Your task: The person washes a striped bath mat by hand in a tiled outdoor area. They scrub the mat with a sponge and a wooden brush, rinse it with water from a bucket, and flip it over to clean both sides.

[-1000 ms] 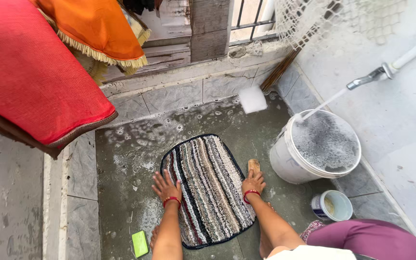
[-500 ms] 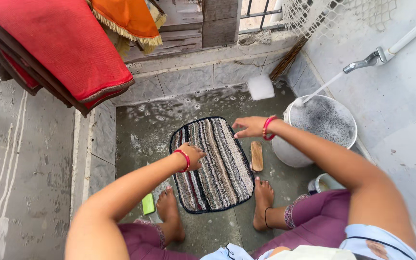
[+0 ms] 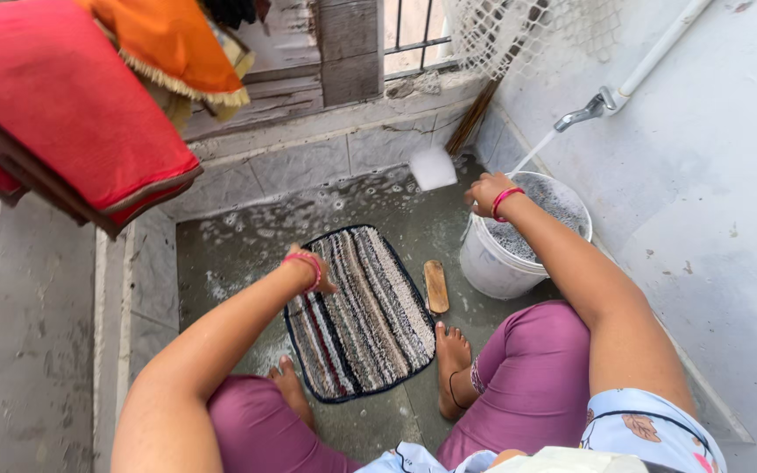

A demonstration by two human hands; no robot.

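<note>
Here, left hand point(image 3: 315, 273) rests on the near corner of the striped woven mat point(image 3: 361, 311) lying on wet floor; fingers hidden, grip unreadable. Right hand point(image 3: 486, 193) curls over the white plastic bucket's point(image 3: 492, 263) rim, clasp unclear. Wooden scrub brush point(image 3: 435, 286) lies between mat and bucket

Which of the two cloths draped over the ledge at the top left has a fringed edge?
The orange cloth, hanging farther right, has a pale fringe along its lower edge; the red cloth beside it has a plain edge.

I can't see left hand point(image 3: 313, 270) fingers, hidden behind wrist; red cloth point(image 3: 54, 114) cut off at left edge.
</note>
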